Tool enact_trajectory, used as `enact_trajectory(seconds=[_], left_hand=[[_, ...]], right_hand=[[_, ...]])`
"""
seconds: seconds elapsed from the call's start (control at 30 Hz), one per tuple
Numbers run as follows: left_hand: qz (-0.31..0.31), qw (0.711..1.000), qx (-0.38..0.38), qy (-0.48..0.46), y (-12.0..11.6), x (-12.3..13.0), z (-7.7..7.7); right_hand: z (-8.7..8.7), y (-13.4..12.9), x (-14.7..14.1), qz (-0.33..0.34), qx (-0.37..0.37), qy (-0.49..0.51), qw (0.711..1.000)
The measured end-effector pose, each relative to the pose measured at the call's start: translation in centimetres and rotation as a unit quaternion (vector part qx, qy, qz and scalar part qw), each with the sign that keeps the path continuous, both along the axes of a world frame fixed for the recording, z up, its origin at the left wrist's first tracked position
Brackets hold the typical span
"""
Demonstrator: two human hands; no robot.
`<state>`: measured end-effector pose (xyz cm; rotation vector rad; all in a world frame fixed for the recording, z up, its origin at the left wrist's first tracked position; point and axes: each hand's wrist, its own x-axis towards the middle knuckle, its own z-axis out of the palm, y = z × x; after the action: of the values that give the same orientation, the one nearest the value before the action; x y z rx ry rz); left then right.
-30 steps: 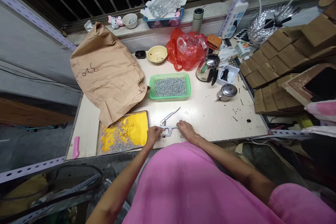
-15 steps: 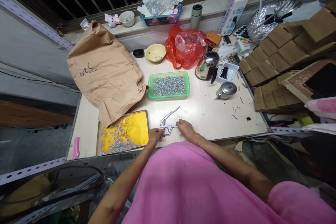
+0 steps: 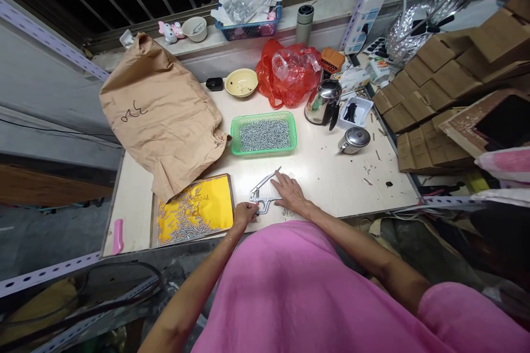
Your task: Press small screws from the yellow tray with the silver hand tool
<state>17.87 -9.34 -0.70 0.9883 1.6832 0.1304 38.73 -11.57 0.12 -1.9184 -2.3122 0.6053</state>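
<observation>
A metal hand tool with two spread handles lies at the table's front edge. Pinched at its left end is my left hand; whatever small piece may be between the fingertips is too small to make out. My right hand has its fingers spread, with fingertips at the upper handle and the thumb by the lower one. Left of my hands is a tray with yellow lining, partly covered with small metal pins. Behind the tool stands a green basket full of similar metal pins.
A big brown paper bag leans over the tray. Behind the basket are a cream bowl and a red plastic bag. A kettle and a steel cup stand at right. A pink object lies front left.
My right hand has opened, and its fingers have moved up to the tool's upper handle. The left hand keeps its place at the tool. The view has shifted slightly.
</observation>
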Motion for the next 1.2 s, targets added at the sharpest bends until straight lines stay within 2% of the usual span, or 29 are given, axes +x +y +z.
enact_trajectory(seconds=[0.2, 0.43, 0.57, 0.63, 0.7, 0.77, 0.83, 0.9, 0.97, 1.0, 1.1, 1.2], left_hand=[[-0.009, 1.000, 0.001, 0.017, -0.2, -0.3, -0.7], [-0.019, 0.999, -0.002, 0.040, -0.4, -0.4, -1.2], [-0.013, 0.999, -0.006, 0.039, -0.7, -0.4, -0.9], [-0.035, 0.998, 0.001, 0.056, -0.8, -0.6, -0.4], [-0.097, 0.989, 0.054, 0.102, -0.9, -0.6, 0.4], [-0.190, 0.956, 0.169, 0.148, -0.7, -0.2, 1.3], [-0.295, 0.895, 0.289, 0.167, -0.3, 0.7, 2.0], [-0.394, 0.831, 0.358, 0.163, 0.4, 2.1, 2.3], [-0.468, 0.782, 0.376, 0.165, 1.2, 3.7, 2.4], [-0.493, 0.767, 0.374, 0.169, 1.5, 4.3, 2.3], [-0.538, 0.744, 0.348, 0.187, 2.2, 5.4, 2.1], [-0.553, 0.737, 0.330, 0.206, 2.2, 5.6, 2.1]], right_hand=[[-0.3, 3.1, 0.6, 0.084, -0.020, -0.040, 0.995], [0.1, 2.6, 0.0, 0.089, -0.006, -0.074, 0.993], [-0.2, 2.1, -0.4, 0.085, -0.006, -0.082, 0.993], [-0.6, 1.9, -0.5, 0.083, -0.003, -0.079, 0.993], [-1.0, 1.6, -0.6, 0.083, 0.004, -0.072, 0.994], [-1.4, 1.3, -0.7, 0.085, 0.013, -0.065, 0.994], [-1.5, 1.1, -0.7, 0.083, 0.021, -0.061, 0.994], [-1.4, 1.0, -0.8, 0.080, 0.028, -0.061, 0.995], [-1.3, 1.0, -0.8, 0.078, 0.029, -0.060, 0.995], [-1.2, 1.0, -0.8, 0.078, 0.027, -0.057, 0.995], [-1.1, 1.0, -0.4, 0.068, 0.018, -0.053, 0.996], [-1.2, 0.7, 0.5, 0.040, 0.019, -0.064, 0.997]])
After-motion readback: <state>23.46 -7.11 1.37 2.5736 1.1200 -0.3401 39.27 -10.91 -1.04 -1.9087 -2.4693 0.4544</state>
